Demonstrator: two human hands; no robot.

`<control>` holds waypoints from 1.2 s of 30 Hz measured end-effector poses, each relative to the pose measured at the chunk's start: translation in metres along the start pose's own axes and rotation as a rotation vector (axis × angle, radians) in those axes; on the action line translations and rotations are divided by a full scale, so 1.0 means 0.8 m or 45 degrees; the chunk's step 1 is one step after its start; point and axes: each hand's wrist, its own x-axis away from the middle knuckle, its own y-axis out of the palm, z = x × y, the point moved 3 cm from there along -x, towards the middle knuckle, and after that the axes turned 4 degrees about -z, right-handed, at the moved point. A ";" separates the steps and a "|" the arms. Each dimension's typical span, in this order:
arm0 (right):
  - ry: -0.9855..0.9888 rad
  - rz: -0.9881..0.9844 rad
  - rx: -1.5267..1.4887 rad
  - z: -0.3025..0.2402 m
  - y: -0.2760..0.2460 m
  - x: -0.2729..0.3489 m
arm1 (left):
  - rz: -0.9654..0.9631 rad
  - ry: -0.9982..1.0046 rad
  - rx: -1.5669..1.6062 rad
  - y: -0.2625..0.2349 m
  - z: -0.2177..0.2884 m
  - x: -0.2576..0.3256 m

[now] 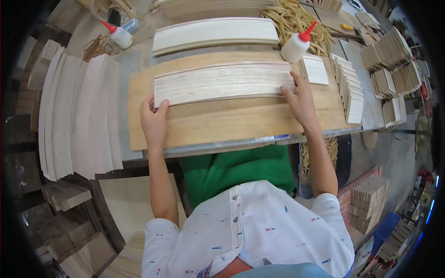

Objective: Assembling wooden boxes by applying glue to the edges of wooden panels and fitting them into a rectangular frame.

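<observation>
A pale, whitish wooden board (222, 84) with streaky grain lies lengthwise over a larger tan wooden board (222, 121) on the bench. My left hand (154, 119) grips its left end, thumb on top at the near corner and fingers round the edge. At the right end, my right hand (301, 99) holds it between thumb and fingers. Just beyond that hand stand a white glue bottle (295, 47) with a red nozzle and a short pale wooden piece (315, 69).
Another pale board stack (215, 36) lies beyond. Overlapping small wood pieces (347, 90) line the right side, with more piles (387, 48) farther right. Long boards (81, 116) are stacked at left. A second glue bottle (121, 37) and tan bands (296, 21) are at the back.
</observation>
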 end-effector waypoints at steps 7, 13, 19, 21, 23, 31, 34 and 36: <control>0.038 -0.230 -0.166 -0.008 -0.021 0.115 | -0.096 -0.050 -0.566 -0.023 0.025 0.107; 0.021 0.169 -0.034 0.011 -0.046 0.079 | -0.194 0.117 -0.761 -0.013 0.040 0.121; 0.321 -0.062 -0.299 0.031 -0.029 0.058 | -0.284 0.223 -0.739 -0.018 0.029 0.104; 0.269 -0.116 -0.130 0.015 -0.038 0.088 | -0.314 0.246 -0.748 -0.025 0.037 0.112; 0.214 -0.214 -0.030 -0.002 -0.046 0.121 | -0.368 0.205 -0.798 -0.034 0.041 0.121; 0.048 -0.367 0.059 0.006 -0.042 0.120 | -0.459 0.138 -0.786 -0.043 0.041 0.101; 0.024 -0.431 0.059 0.014 -0.045 0.109 | -0.487 0.180 -0.814 -0.041 0.041 0.093; -0.086 -0.443 0.121 0.008 -0.051 0.098 | -0.497 0.270 -0.775 -0.035 0.046 0.087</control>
